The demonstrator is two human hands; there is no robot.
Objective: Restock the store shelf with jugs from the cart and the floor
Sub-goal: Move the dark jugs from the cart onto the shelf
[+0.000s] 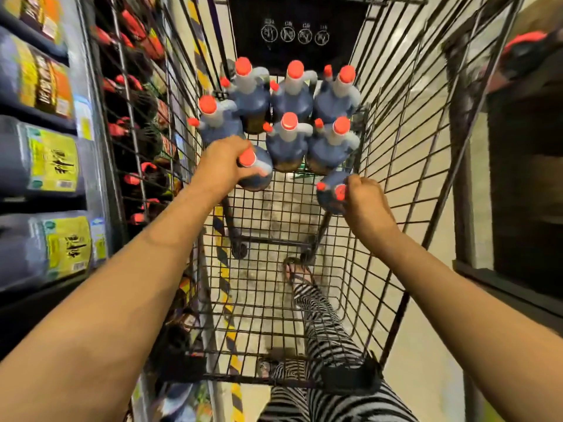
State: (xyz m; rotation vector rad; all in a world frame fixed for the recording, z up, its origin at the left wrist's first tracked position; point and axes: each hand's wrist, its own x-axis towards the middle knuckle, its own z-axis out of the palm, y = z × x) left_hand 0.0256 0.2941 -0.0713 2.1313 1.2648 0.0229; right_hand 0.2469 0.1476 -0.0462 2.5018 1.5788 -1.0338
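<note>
Both forearms reached from the lower corners of the frame into the wire cart [393, 166]. Left hand [222, 166] had its fingers clamped around the neck of a dark jug [259, 175] with an orange cap, at the centre of the frame. Right hand [365, 202] had its fingers closed on a second jug [330, 190], right of centre. Above them, six more jugs [289, 138] stood upright in two rows at the far end of the cart. Shelf [39, 202] at the left edge held similar dark jugs with yellow labels.
</note>
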